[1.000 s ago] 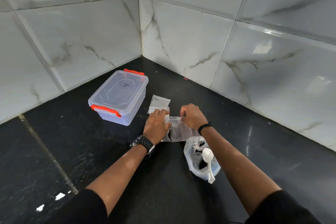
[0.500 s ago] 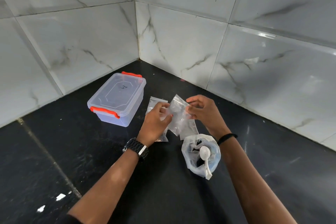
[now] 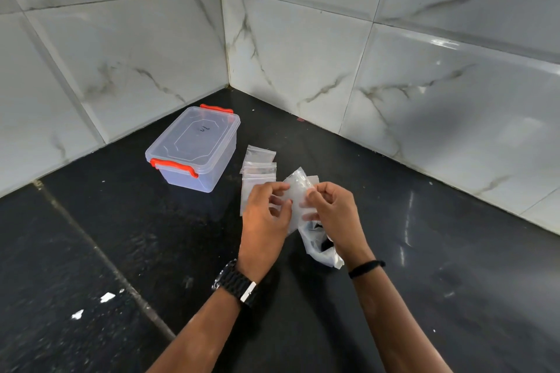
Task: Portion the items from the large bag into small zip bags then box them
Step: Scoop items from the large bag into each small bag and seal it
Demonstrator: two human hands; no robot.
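Two hands: left hand (image 3: 266, 218) and right hand (image 3: 335, 213) both pinch one small zip bag (image 3: 295, 191), lifted above the black floor (image 3: 121, 236)
Spare zip bags (image 3: 259, 169): lying flat, overlapped, just behind the hands
Large bag (image 3: 321, 251): on the floor under the right hand, dark contents inside
Clear box (image 3: 194, 148): lid on, red clasps, left of the bags, near the tiled corner
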